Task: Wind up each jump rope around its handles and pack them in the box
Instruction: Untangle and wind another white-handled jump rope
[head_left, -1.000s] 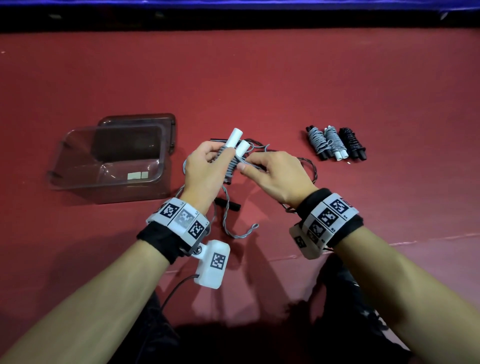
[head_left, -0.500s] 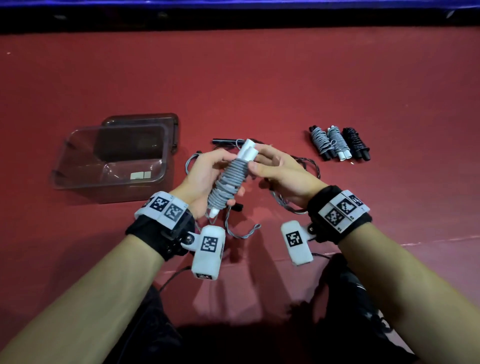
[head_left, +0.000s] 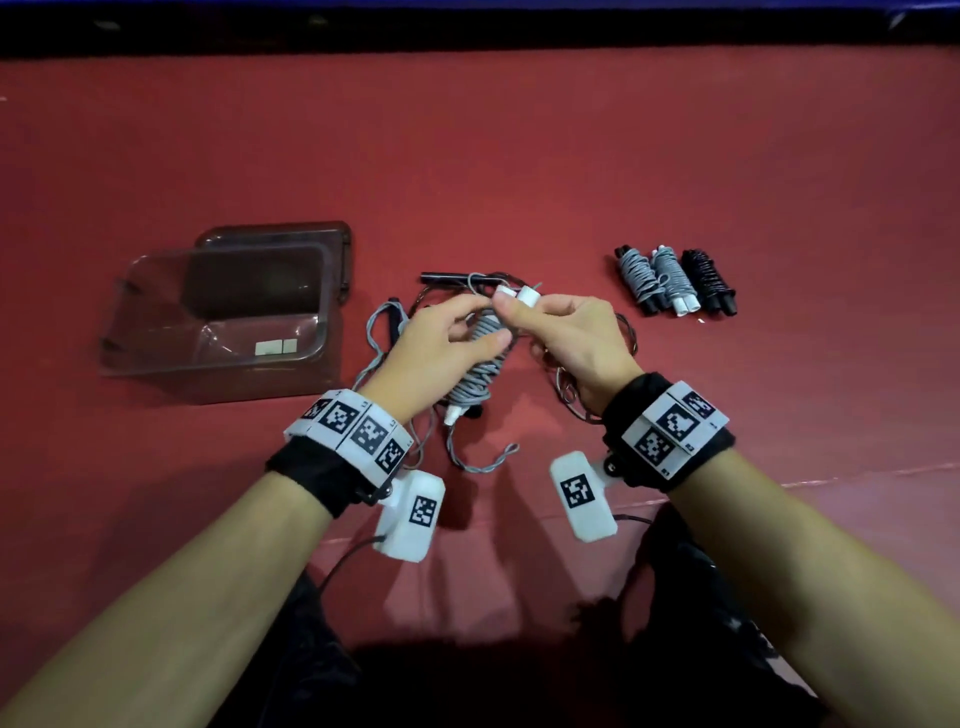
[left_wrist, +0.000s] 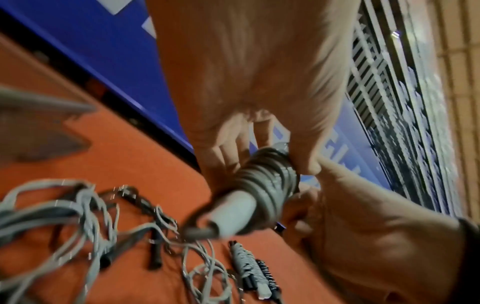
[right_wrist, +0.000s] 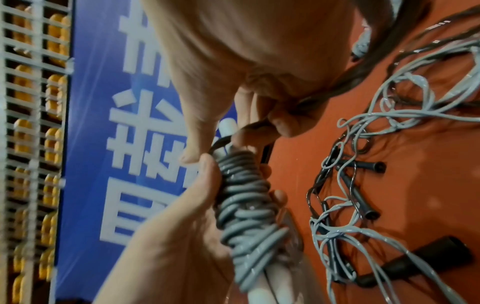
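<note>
Held above the red floor: grey jump rope bundle (head_left: 480, 364), long axis running away from the body, gripped mid-length by left hand (head_left: 441, 353). Right hand (head_left: 563, 332) pinching the cord end by the far white handle tips (head_left: 522, 295). Clear box (head_left: 218, 322) lying left, nearer the left hand. Blue banner (right_wrist: 145, 123) characters unreadable.

Both hands, left (head_left: 436, 343) and right (head_left: 571, 338), meet, fingers curled.
</note>
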